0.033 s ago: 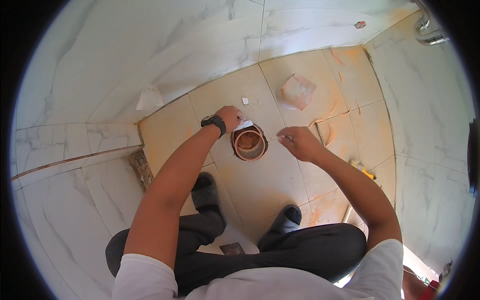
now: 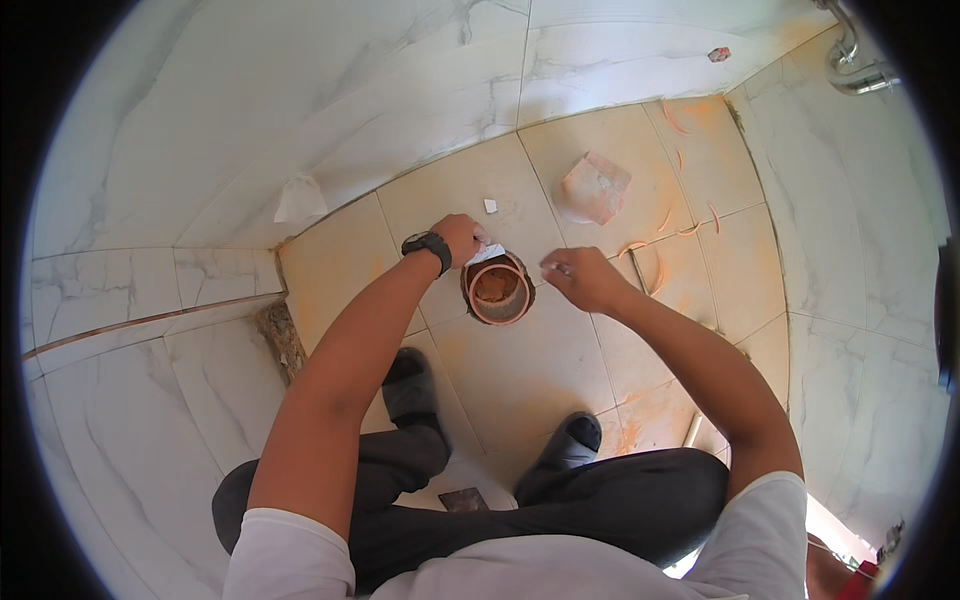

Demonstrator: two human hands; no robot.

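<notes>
An orange-brown round pipe (image 2: 499,311) sits in a rough-edged hole in the tiled floor, with brown rubble inside it. At its far left rim, my left hand (image 2: 461,239), with a black watch on the wrist, pinches a small white tile piece (image 2: 487,254). The piece lies against the hole's far edge. Just right of the pipe, my right hand (image 2: 583,278) hovers with thumb and fingers drawn together. Whatever they may hold is too small to make out. Another white chip (image 2: 490,206) lies on the floor beyond my left hand.
A pinkish, dusty piece (image 2: 597,187) lies on the far floor. Thin orange curved strips (image 2: 657,270) are scattered at the right. Marbled walls (image 2: 330,80) close in the corner, with a chrome pipe (image 2: 862,78) at upper right. A dark flat piece (image 2: 463,499) lies between my feet.
My right hand has shifted left and slightly away from me, closer to the pipe. The right forearm now hides a yellow object that showed beside it. My left hand has barely moved.
</notes>
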